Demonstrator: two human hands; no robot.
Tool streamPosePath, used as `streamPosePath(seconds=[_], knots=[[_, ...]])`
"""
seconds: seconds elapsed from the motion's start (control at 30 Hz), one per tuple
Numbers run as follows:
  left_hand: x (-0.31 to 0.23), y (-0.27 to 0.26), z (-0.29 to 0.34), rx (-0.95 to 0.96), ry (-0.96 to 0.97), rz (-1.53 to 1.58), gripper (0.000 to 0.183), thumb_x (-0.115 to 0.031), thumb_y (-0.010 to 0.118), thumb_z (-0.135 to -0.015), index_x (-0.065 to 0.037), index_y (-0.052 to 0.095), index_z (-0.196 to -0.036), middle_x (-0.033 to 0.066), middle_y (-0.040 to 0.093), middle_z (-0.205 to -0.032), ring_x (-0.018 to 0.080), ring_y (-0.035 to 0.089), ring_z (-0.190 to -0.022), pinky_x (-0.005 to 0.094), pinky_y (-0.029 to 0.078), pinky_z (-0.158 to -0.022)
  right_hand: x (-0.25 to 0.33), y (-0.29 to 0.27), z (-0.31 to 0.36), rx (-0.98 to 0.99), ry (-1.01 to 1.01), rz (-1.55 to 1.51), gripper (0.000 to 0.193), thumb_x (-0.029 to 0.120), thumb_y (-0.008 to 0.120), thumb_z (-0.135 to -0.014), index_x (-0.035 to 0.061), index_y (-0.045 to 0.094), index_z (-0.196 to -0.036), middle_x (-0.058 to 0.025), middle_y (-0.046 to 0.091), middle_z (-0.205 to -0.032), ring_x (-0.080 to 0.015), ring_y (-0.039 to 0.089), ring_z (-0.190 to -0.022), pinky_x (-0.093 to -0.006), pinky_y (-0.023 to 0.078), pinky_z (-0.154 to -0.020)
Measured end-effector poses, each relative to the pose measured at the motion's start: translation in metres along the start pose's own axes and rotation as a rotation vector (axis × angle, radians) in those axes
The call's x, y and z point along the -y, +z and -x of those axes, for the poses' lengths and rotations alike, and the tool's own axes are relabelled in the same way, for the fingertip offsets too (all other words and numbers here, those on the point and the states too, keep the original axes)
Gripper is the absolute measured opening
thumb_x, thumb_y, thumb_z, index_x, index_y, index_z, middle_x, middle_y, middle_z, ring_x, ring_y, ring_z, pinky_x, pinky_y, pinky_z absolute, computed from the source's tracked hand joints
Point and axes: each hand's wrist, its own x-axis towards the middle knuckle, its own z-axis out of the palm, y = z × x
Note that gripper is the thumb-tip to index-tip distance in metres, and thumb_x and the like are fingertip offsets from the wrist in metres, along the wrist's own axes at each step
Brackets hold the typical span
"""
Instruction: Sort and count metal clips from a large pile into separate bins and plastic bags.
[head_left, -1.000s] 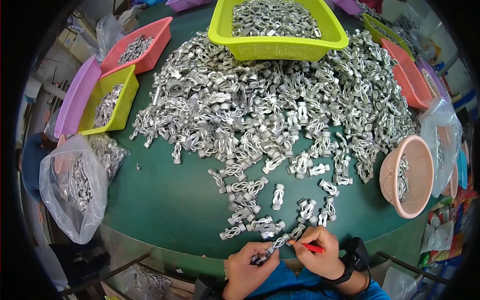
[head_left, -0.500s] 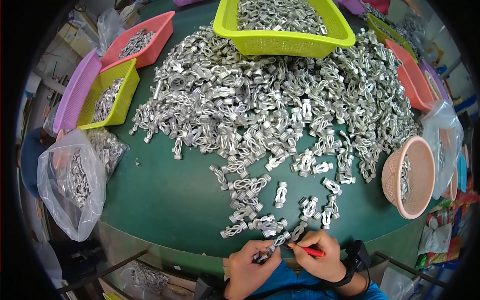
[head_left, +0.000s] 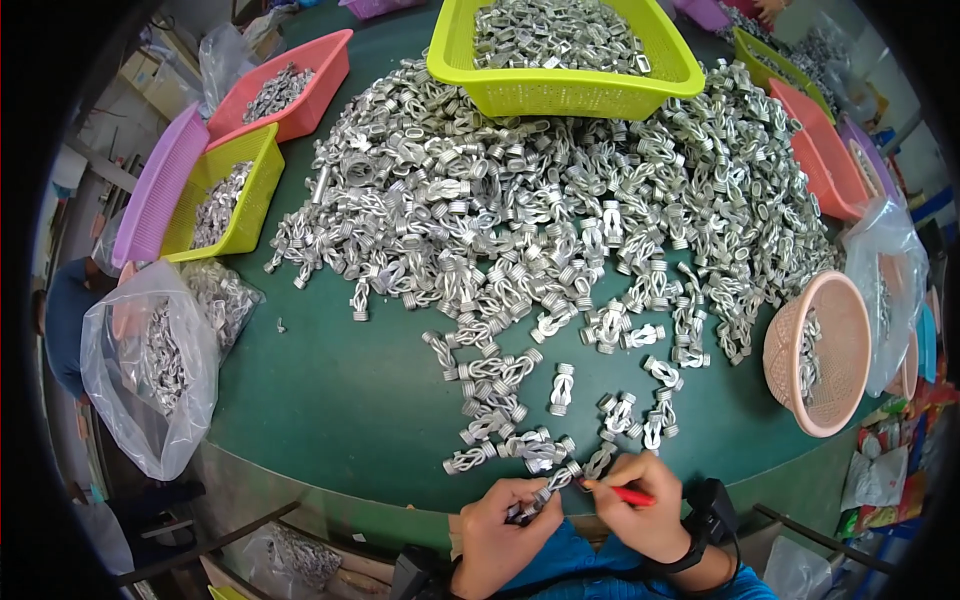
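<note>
At the table's near edge my left hand is closed on a silver, loop-shaped metal piece with ribbed ends; more metal shows between its fingers. My right hand grips a tool with a red handle. The tool's dark, thin tip lies close beside the held piece; whether it touches cannot be made out. Just past my hands lie similar loose pieces, among them one silver piece near my right fingers. A large heap of such pieces covers the table's far half.
A yellow-green basket of metal parts stands on the heap. Pink, purple and yellow-green baskets and a clear bag line the left. A peach basket leans at the right. The green tabletop curves toward me.
My right hand has shifted slightly and its fingers have turned over the red tool, so less of the handle's front shows. My left hand keeps its hold in nearly the same place.
</note>
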Motion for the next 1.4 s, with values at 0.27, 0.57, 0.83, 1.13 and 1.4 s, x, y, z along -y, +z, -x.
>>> streamPosePath(seconds=[0.27,0.57,0.83,1.13,1.4], knots=[[0.000,-0.006,0.001,0.101,0.128,0.127,0.015,0.006,0.058,-0.064,0.003,0.055,-0.078,0.0081,0.056,-0.066,0.0095,0.053,-0.058,0.0180,0.041,-0.049,0.010,-0.017,-0.001,0.080,0.139,-0.199,0.027,0.002,0.046,-0.078,-0.0001,0.039,-0.104,-0.0121,0.054,-0.088,-0.0104,0.051,-0.067,-0.0218,0.043,-0.061],[0.001,-0.018,-0.007,0.358,0.360,0.212,0.011,0.005,0.060,-0.062,0.001,0.058,-0.073,0.0132,0.057,-0.072,0.0171,0.056,-0.060,0.0220,0.044,-0.051,0.022,-0.020,-0.004,0.283,0.217,-0.368,0.032,-0.006,0.051,-0.072,-0.0007,0.039,-0.101,-0.0174,0.050,-0.095,-0.0185,0.050,-0.090,-0.0274,0.045,-0.070],[0.002,-0.014,-0.007,0.352,0.290,0.322,0.028,0.000,0.064,-0.062,0.001,0.053,-0.088,0.0083,0.055,-0.072,0.0096,0.050,-0.057,0.0195,0.039,-0.048,0.016,-0.023,0.002,0.247,0.095,-0.610,0.026,-0.005,0.051,-0.073,-0.0014,0.041,-0.097,-0.0157,0.049,-0.099,-0.0182,0.051,-0.089,-0.0242,0.045,-0.068],[-0.015,-0.003,-0.008,0.279,0.375,0.210,0.025,-0.001,0.066,-0.061,0.001,0.054,-0.082,0.0069,0.055,-0.070,0.0090,0.049,-0.055,0.0186,0.039,-0.047,0.014,-0.023,-0.003,0.229,0.218,-0.661,0.024,-0.004,0.042,-0.078,-0.0020,0.037,-0.101,-0.0181,0.047,-0.100,-0.0198,0.049,-0.091,-0.0275,0.045,-0.072],[-0.053,0.002,-0.012,0.238,0.524,0.073,0.024,-0.005,0.069,-0.057,-0.002,0.056,-0.077,0.0092,0.053,-0.070,0.0170,0.053,-0.058,0.0233,0.043,-0.050,0.017,-0.025,-0.006,0.258,0.226,-0.552,0.021,0.001,0.040,-0.080,-0.0012,0.038,-0.101,-0.0160,0.049,-0.099,-0.0177,0.049,-0.090,-0.0260,0.044,-0.070]])
